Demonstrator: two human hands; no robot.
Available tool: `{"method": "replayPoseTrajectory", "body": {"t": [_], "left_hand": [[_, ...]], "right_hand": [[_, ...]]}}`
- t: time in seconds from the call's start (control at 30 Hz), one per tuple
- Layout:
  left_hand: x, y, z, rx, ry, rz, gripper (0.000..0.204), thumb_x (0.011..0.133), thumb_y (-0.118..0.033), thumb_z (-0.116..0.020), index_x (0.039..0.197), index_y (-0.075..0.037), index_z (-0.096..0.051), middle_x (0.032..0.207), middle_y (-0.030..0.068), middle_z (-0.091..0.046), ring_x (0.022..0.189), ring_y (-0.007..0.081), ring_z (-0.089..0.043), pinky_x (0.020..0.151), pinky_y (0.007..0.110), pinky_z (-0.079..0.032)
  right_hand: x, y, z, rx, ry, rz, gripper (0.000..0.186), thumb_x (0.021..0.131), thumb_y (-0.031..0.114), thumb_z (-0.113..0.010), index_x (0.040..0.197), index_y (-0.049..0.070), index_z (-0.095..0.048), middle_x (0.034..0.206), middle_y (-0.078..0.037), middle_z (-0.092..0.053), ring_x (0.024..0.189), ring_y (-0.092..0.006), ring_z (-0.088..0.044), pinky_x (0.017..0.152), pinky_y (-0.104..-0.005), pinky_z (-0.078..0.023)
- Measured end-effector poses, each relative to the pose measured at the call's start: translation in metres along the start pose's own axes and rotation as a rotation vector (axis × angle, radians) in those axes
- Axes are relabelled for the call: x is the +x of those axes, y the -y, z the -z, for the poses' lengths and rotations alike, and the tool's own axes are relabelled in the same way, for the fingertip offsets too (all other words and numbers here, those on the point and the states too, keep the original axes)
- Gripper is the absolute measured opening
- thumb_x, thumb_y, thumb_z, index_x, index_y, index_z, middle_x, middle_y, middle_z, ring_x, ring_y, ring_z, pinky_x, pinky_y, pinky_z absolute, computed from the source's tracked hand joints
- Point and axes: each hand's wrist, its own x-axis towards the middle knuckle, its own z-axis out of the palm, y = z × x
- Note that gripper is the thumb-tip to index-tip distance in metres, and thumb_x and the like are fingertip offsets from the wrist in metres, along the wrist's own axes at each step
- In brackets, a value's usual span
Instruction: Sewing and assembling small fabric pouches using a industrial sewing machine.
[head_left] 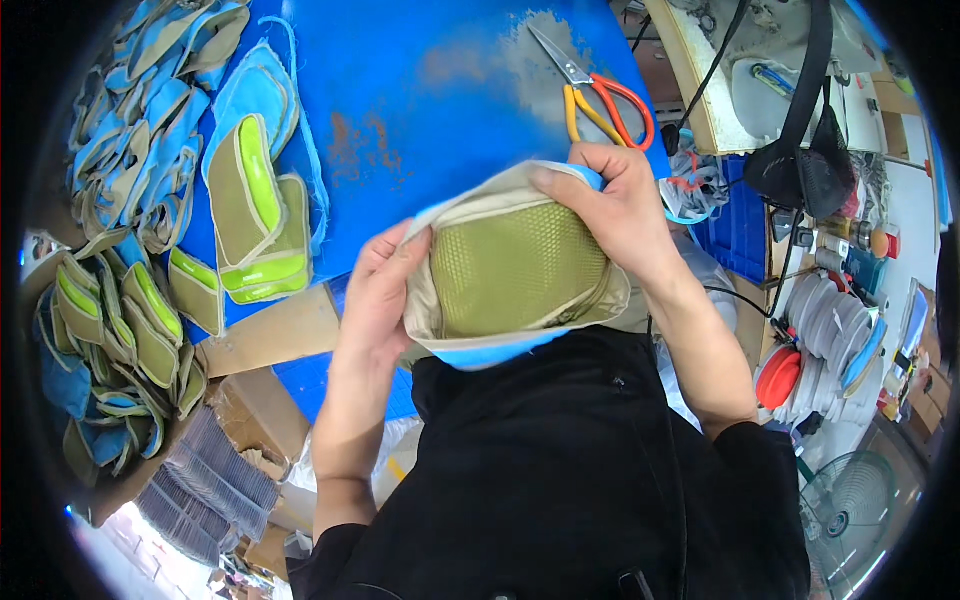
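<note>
The olive mesh pouch is in the centre of the frame, its long axis going roughly left to right. My left hand pinches its left edge; my right hand grips its upper-right corner, nearer to the scissors.

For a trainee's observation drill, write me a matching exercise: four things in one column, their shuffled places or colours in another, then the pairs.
1. Scissors
2. Olive mesh pouch
3. Fan
4. Tabletop

A. Picture's lower right
B. Blue, worn in patches
C. Between left hand and right hand
D. Partly red, partly yellow

Pairs: 1-D, 2-C, 3-A, 4-B
</note>
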Motion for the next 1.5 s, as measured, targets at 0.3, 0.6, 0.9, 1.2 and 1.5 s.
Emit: {"method": "replayPoseTrajectory", "body": {"t": [0.3, 0.6, 0.9, 1.2, 1.5], "left_hand": [[-0.021, 0.005, 0.033, -0.530, 0.293, 0.087, 0.046, 0.104, -0.020, -0.059, 0.138, 0.011, -0.054, 0.137, 0.0241, -0.064, 0.124, 0.0317, -0.066, 0.107, 0.042, -0.051], [-0.013, -0.003, 0.028, -0.343, 0.086, 0.043, 0.043, 0.106, -0.026, -0.056, 0.128, 0.011, -0.061, 0.126, 0.0221, -0.070, 0.113, 0.0297, -0.071, 0.100, 0.041, -0.055], [-0.011, 0.007, 0.032, -0.160, 0.086, -0.171, 0.038, 0.110, -0.032, -0.053, 0.112, 0.002, -0.070, 0.114, 0.0197, -0.075, 0.101, 0.0240, -0.075, 0.087, 0.035, -0.060], [-0.011, 0.007, 0.031, -0.105, 0.126, -0.216, 0.045, 0.111, -0.035, -0.052, 0.120, 0.007, -0.069, 0.114, 0.0201, -0.075, 0.100, 0.0242, -0.075, 0.087, 0.034, -0.060], [-0.010, -0.002, 0.019, 0.030, 0.097, -0.164, 0.046, 0.111, -0.037, -0.052, 0.106, 0.004, -0.074, 0.100, 0.0126, -0.078, 0.087, 0.0150, -0.073, 0.075, 0.027, -0.056]], "right_hand": [[-0.002, -0.007, -0.007, -0.105, -0.040, 0.344, 0.037, 0.082, 0.008, -0.073, 0.067, -0.002, -0.041, 0.062, -0.003, -0.035, 0.062, -0.0095, -0.034, 0.055, -0.0316, -0.027], [-0.006, -0.003, -0.009, 0.049, 0.055, 0.248, 0.035, 0.086, 0.009, -0.072, 0.068, 0.000, -0.043, 0.064, -0.001, -0.036, 0.064, -0.0093, -0.035, 0.058, -0.0306, -0.028], [-0.013, 0.002, -0.013, 0.007, 0.097, 0.166, 0.037, 0.091, 0.012, -0.071, 0.067, 0.003, -0.045, 0.064, 0.002, -0.037, 0.066, -0.0058, -0.035, 0.057, -0.0293, -0.028], [-0.018, -0.002, -0.013, 0.006, 0.071, 0.168, 0.039, 0.092, 0.015, -0.073, 0.068, 0.003, -0.044, 0.065, 0.002, -0.037, 0.066, -0.0058, -0.034, 0.056, -0.0297, -0.028], [-0.017, -0.010, -0.003, -0.034, 0.103, 0.122, 0.032, 0.095, 0.016, -0.070, 0.073, 0.002, -0.051, 0.068, 0.003, -0.046, 0.069, -0.0049, -0.041, 0.060, -0.0263, -0.033]]}}
